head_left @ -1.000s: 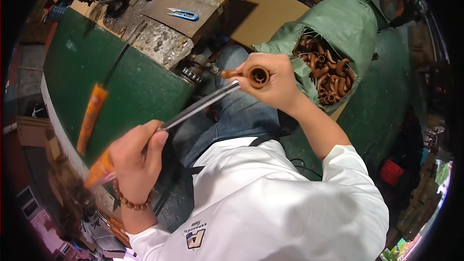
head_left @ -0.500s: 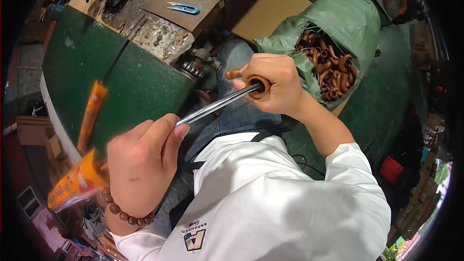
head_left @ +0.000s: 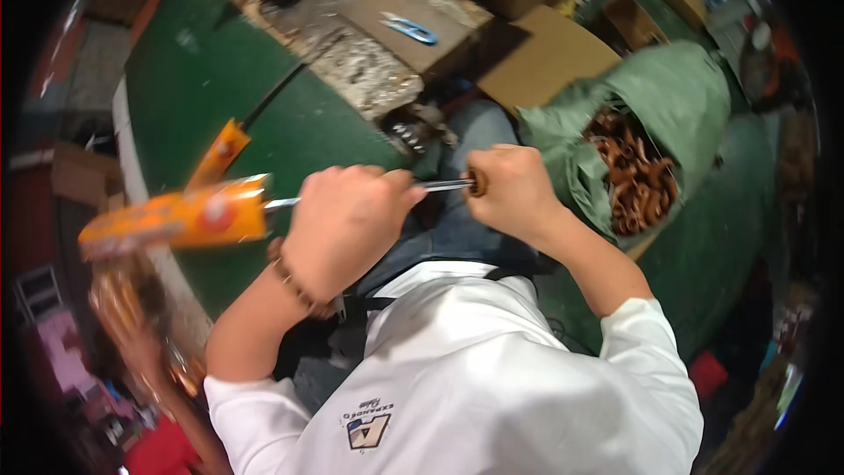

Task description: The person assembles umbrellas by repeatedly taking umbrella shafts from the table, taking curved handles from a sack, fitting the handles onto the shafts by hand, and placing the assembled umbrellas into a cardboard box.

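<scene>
My left hand (head_left: 352, 220), wearing a beaded bracelet, is closed around a shiny metal rod (head_left: 445, 185). An orange printed plastic sleeve (head_left: 189, 218) covers what is on the rod's far left end, and it is blurred. My right hand (head_left: 510, 189) is closed on a brown handle (head_left: 477, 182), whose round socket faces left. The rod's right tip meets this socket; how deep it sits cannot be seen. Most of the handle is hidden in the fist.
A green woven sack (head_left: 677, 84) right of me holds several brown curved handles (head_left: 637, 180). On the green table (head_left: 211, 62) lie another orange-sleeved rod (head_left: 221, 154) and blue thread snips (head_left: 410, 29) on a plate. Another person's arm (head_left: 167, 387) shows at lower left.
My left hand has moved up and right along the rod, closer to my right hand. Rod and orange sleeve have swung nearly level. The view has shifted, and another person's arm has appeared.
</scene>
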